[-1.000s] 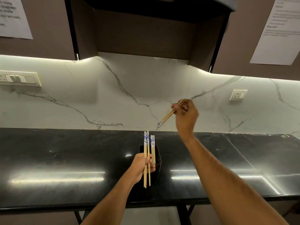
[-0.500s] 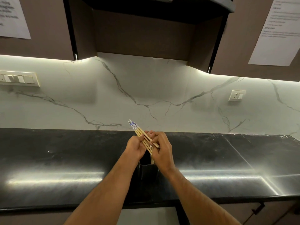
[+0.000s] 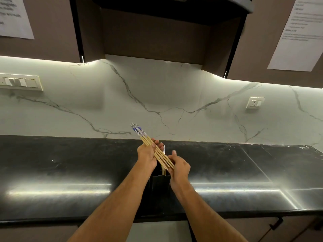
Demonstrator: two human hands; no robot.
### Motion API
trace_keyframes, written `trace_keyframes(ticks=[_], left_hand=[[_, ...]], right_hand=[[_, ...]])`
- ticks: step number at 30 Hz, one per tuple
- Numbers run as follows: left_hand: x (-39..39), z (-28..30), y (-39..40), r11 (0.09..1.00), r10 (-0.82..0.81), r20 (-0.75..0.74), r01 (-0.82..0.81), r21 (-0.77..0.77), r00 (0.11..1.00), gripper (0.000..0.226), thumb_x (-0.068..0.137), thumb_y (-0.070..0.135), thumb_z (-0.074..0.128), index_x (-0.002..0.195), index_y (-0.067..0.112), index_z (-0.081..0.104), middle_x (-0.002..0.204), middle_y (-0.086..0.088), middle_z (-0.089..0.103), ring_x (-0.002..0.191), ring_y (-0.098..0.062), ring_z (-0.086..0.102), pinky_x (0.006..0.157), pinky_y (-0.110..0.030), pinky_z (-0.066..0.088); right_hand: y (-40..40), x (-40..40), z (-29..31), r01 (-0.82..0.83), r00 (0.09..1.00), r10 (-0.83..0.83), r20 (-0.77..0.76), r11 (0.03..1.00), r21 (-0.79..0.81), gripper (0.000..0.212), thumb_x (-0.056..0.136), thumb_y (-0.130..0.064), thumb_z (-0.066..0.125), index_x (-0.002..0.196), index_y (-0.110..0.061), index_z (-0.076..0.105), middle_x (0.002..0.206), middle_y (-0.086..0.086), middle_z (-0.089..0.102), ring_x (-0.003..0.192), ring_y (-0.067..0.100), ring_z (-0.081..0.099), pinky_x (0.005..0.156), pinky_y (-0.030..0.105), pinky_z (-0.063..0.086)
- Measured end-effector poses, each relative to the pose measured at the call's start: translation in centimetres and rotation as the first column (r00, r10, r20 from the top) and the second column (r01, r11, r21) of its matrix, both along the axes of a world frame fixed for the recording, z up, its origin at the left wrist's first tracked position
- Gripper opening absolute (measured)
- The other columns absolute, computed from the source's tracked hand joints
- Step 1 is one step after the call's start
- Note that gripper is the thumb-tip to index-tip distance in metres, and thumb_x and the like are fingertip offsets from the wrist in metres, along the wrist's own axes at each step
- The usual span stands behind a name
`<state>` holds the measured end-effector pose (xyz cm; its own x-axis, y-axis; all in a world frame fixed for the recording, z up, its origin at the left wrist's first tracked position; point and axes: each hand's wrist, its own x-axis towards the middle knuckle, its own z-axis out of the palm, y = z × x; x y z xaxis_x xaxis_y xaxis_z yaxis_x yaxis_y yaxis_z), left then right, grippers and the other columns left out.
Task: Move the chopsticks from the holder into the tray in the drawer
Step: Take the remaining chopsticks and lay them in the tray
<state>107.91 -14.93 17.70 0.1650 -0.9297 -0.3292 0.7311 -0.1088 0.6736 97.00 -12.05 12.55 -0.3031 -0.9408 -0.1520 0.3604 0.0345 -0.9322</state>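
Observation:
My left hand (image 3: 146, 154) grips a bundle of several wooden chopsticks (image 3: 157, 152) above the black holder (image 3: 160, 182). The bundle slants, with its blue-and-white patterned ends up to the left. My right hand (image 3: 180, 168) is at the bundle's lower tips. Its fingers touch them and its thumb is lifted off. A few more chopsticks (image 3: 163, 169) stand upright in the holder, mostly hidden behind the hands. The holder sits near the front of the black countertop (image 3: 70, 163). No drawer or tray shows in view.
A white marble backsplash (image 3: 157, 102) rises behind the counter, with a switch panel (image 3: 19, 82) at left and a socket (image 3: 255, 102) at right. Brown cabinets hang overhead with paper sheets taped on. A dark handle (image 3: 276, 223) shows below the counter edge at right.
My right hand came down from up high with its chopsticks and joined them to the bundle in my left hand. Its thumb has since lifted off the bundle.

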Motion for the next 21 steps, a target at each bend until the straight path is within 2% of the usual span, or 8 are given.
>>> trace_keyframes(ticks=[2, 4, 6, 12, 14, 16, 19, 21], left_hand=[[-0.8, -0.3, 0.5, 0.999, -0.026, 0.048, 0.027, -0.023, 0.999, 0.018, 0.101, -0.001, 0.05, 0.107, 0.001, 0.067, 0.087, -0.014, 0.075, 0.074, -0.025, 0.076, 0.067, -0.036, 0.061], [-1.5, -0.7, 1.0, 0.997, -0.055, 0.092, 0.059, -0.041, 0.994, 0.018, 0.101, 0.001, 0.052, 0.107, 0.003, 0.069, 0.09, -0.015, 0.078, 0.079, -0.025, 0.078, 0.069, -0.036, 0.062], [-1.8, -1.1, 1.2, 0.994, -0.089, 0.13, 0.096, -0.05, 0.988, 0.019, 0.101, 0.003, 0.053, 0.107, 0.005, 0.071, 0.093, -0.014, 0.079, 0.084, -0.026, 0.078, 0.073, -0.038, 0.061], [-2.7, -1.5, 1.7, 0.979, -0.18, 0.279, 0.199, -0.041, 0.943, 0.021, 0.102, 0.006, 0.052, 0.106, 0.007, 0.073, 0.091, -0.011, 0.079, 0.085, -0.023, 0.078, 0.077, -0.039, 0.062], [-2.9, -1.4, 1.7, 0.979, -0.174, 0.318, 0.197, -0.043, 0.932, 0.021, 0.102, 0.006, 0.052, 0.105, 0.007, 0.073, 0.089, -0.01, 0.079, 0.084, -0.023, 0.078, 0.077, -0.038, 0.062], [-3.0, -1.3, 1.8, 0.981, -0.155, 0.365, 0.185, -0.049, 0.918, 0.02, 0.101, 0.005, 0.053, 0.103, 0.009, 0.072, 0.087, -0.009, 0.079, 0.082, -0.021, 0.078, 0.073, -0.035, 0.062], [-2.5, -1.5, 2.1, 0.979, -0.14, 0.453, 0.191, -0.068, 0.88, 0.019, 0.101, 0.004, 0.053, 0.103, 0.01, 0.072, 0.086, -0.008, 0.079, 0.081, -0.019, 0.078, 0.068, -0.03, 0.062], [-2.1, -1.9, 2.5, 0.972, -0.156, 0.518, 0.225, -0.073, 0.841, 0.019, 0.1, 0.004, 0.054, 0.104, 0.009, 0.072, 0.087, -0.009, 0.078, 0.082, -0.018, 0.078, 0.072, -0.03, 0.063]], right_hand=[[-0.2, 0.1, -0.3, -0.064, 0.94, 0.015, 0.342, 0.989, 0.132, 0.053, 0.102, -0.048, 0.052, 0.1, 0.001, 0.072, 0.091, 0.017, 0.077, 0.088, 0.03, 0.075, 0.091, 0.043, 0.058], [-0.3, 0.3, -0.5, -0.157, 0.872, 0.069, 0.484, 0.977, 0.144, 0.071, 0.104, -0.057, 0.036, 0.108, 0.006, 0.069, 0.103, 0.025, 0.076, 0.104, 0.038, 0.072, 0.104, 0.048, 0.052], [-0.3, 0.5, -0.7, -0.171, 0.831, 0.064, 0.553, 0.974, 0.145, 0.078, 0.105, -0.059, 0.029, 0.11, 0.008, 0.068, 0.105, 0.028, 0.075, 0.107, 0.041, 0.07, 0.106, 0.05, 0.05], [-0.5, 0.5, -1.0, -0.192, 0.783, 0.054, 0.62, 0.969, 0.158, 0.076, 0.105, -0.057, 0.028, 0.123, 0.008, 0.062, 0.116, 0.031, 0.071, 0.115, 0.043, 0.066, 0.111, 0.051, 0.046], [-0.6, 0.3, -1.4, -0.237, 0.784, 0.097, 0.614, 0.96, 0.15, 0.076, 0.105, -0.057, 0.027, 0.128, 0.007, 0.06, 0.121, 0.031, 0.068, 0.118, 0.043, 0.064, 0.112, 0.052, 0.044], [-0.5, -0.3, -1.6, -0.315, 0.819, 0.18, 0.545, 0.935, 0.165, 0.077, 0.104, -0.059, 0.028, 0.129, 0.005, 0.061, 0.122, 0.029, 0.068, 0.119, 0.043, 0.064, 0.11, 0.054, 0.046], [-0.4, -1.9, -1.4, -0.299, 0.94, 0.236, 0.245, 0.917, 0.265, 0.067, 0.101, -0.06, 0.043, 0.121, 0.0, 0.065, 0.112, 0.023, 0.074, 0.107, 0.04, 0.071, 0.101, 0.055, 0.053], [-1.0, -3.3, -0.5, -0.174, 0.982, 0.157, 0.108, 0.97, 0.171, 0.051, 0.102, -0.048, 0.052, 0.125, -0.003, 0.061, 0.111, 0.022, 0.074, 0.101, 0.04, 0.073, 0.095, 0.056, 0.057]])
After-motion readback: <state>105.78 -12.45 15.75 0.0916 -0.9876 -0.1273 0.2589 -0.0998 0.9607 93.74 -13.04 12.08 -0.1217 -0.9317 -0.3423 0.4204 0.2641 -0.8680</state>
